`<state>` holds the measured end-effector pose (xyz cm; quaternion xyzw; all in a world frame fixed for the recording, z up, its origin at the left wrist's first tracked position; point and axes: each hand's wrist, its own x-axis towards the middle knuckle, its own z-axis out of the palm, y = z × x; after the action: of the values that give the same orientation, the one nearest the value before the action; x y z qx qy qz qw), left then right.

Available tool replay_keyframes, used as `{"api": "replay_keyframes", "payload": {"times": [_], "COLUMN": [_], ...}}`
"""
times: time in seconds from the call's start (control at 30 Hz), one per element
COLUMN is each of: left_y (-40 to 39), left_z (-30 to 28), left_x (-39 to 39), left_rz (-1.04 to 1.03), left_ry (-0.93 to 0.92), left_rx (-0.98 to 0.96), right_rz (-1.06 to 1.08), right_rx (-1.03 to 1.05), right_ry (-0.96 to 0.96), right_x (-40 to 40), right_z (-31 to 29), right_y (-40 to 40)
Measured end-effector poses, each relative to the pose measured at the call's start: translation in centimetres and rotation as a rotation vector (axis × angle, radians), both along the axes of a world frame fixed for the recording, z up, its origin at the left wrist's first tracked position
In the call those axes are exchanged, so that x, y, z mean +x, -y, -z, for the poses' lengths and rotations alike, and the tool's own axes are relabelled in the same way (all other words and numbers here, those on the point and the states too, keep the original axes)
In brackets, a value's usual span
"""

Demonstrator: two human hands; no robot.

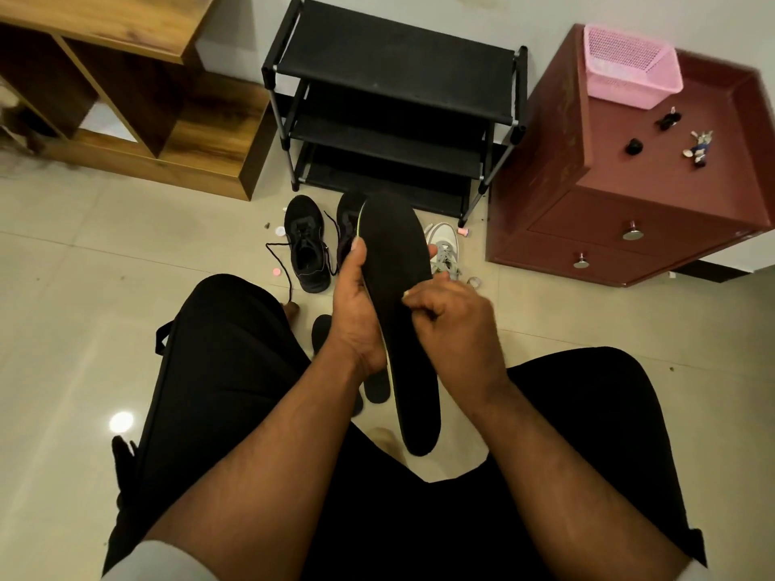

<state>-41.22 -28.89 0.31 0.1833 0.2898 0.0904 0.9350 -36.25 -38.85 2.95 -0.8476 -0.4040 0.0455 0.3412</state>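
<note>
A long black insole [402,329] with a pale green edge is held up lengthwise over my lap. My left hand [356,316] grips its left edge, thumb up along the rim. My right hand [453,325] has its fingers curled and pinches the insole's right edge near the middle. A black sneaker [306,245] with loose laces stands on the floor beyond. A second black sneaker [348,220] is partly hidden behind the insole. More black insoles [377,390] lie on the floor under my hands.
A black three-tier shoe rack [390,106] stands against the wall. To its right is a red-brown drawer cabinet [629,211] with a pink basket [629,67] on top. A wooden shelf unit [126,98] is at the left. A white sneaker [446,249] lies by the rack.
</note>
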Motion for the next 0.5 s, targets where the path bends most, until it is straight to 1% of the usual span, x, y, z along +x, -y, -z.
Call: {"api": "replay_keyframes", "payload": {"times": [0.07, 0.13, 0.27, 0.33, 0.4, 0.5], "left_y": [0.0, -0.1, -0.1, 0.0, 0.0, 0.2], "left_z": [0.2, 0.4, 0.4, 0.3, 0.3, 0.4], "left_x": [0.0, 0.2, 0.2, 0.1, 0.1, 0.3], "left_rz": [-0.021, -0.042, -0.067, -0.074, -0.057, -0.029], "left_ry": [0.008, 0.009, -0.002, 0.002, 0.011, 0.013], "left_rx": [-0.030, -0.038, -0.033, -0.030, -0.032, -0.014], "right_rz": [0.104, 0.141, -0.012, -0.043, 0.010, 0.148], "right_rx": [-0.058, -0.063, 0.042, 0.064, 0.049, 0.004], "right_ry": [0.008, 0.017, 0.020, 0.013, 0.020, 0.015], "right_x": [1.5, 1.8, -1.3, -1.8, -0.5, 2.2], "right_z": [0.5, 0.5, -0.2, -0.1, 0.5, 1.4], "right_y": [0.2, 0.0, -1.5, -1.6, -1.3, -0.4]}}
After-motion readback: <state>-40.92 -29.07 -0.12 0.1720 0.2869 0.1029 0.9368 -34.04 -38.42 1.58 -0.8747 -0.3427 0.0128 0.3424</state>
